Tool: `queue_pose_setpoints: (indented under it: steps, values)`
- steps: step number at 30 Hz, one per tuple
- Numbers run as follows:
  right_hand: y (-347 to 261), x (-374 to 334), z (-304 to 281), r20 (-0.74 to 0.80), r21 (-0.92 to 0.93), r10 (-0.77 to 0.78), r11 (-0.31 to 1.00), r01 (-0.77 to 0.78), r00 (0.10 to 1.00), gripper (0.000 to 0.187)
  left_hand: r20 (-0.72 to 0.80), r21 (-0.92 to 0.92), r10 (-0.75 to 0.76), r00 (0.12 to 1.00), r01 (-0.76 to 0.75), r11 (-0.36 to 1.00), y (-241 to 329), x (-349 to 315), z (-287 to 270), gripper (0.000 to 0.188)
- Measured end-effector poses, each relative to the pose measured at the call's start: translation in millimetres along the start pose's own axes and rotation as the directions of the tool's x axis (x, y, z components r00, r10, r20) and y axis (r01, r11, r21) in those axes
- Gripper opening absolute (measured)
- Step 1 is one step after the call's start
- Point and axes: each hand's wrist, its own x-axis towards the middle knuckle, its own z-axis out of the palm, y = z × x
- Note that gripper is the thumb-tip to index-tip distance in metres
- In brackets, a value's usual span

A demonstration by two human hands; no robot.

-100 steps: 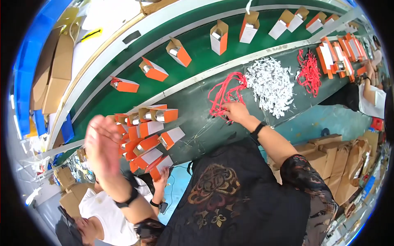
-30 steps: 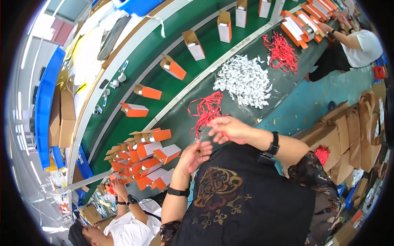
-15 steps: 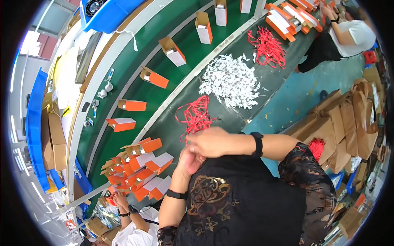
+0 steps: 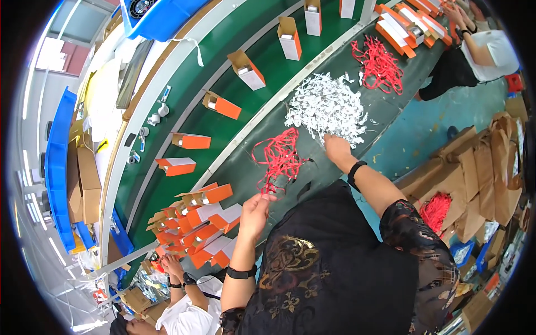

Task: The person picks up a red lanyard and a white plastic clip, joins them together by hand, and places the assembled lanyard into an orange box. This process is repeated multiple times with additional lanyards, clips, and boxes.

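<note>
My left hand [image 4: 254, 216] is closed in a pinch on a red strap [image 4: 269, 188], at the near end of a loose heap of red straps [image 4: 281, 153]. My right hand [image 4: 338, 151] has its fingers together at the near edge of a large pile of small white looped straps [image 4: 324, 106]. A white strap shows at those fingertips, partly hidden by them. Farther up the dark bench [image 4: 306, 183] lies a second heap of red straps [image 4: 378, 66].
Open orange-and-white boxes [image 4: 222, 108] stand spaced along the green conveyor [image 4: 184, 111]. More are clustered [image 4: 195, 223] at lower left and heaped [image 4: 399, 30] at upper right. Co-workers sit at both ends [image 4: 187, 304]. Brown paper bags [image 4: 452, 167] lie at right.
My hands have come apart. The right one has moved up and right to the white pile, while the left stays low by the red straps. The view has shifted slightly.
</note>
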Motion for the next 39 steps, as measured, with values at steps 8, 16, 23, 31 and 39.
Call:
queue_pose_setpoints:
  steps: [8,16,23,31,39]
  values:
    - [-14,1,-2,-0.024,0.020,0.024,1.000,-0.023,0.999,0.028,0.078,0.356,0.172,0.982,-0.189,0.915,20,-18,1,0.025]
    - [-19,-13,-39,-0.139,0.397,0.047,0.918,0.013,0.989,0.017,0.080,0.394,0.190,0.978,-0.206,0.896,50,-40,-10,0.027]
    - [-113,-29,-123,-0.019,0.827,-0.568,0.453,0.332,0.823,0.022,0.343,0.610,0.052,0.938,-0.264,0.747,93,-59,-30,0.026]
    - [-185,-67,-176,0.220,0.895,-0.854,0.369,0.252,0.471,0.024,0.194,0.480,0.147,0.970,-0.225,0.848,102,-60,-58,0.027]
    - [-187,-93,-193,0.255,0.907,-0.761,0.402,0.125,0.597,0.016,0.072,0.295,0.307,0.949,-0.314,0.903,38,-15,-66,0.031]
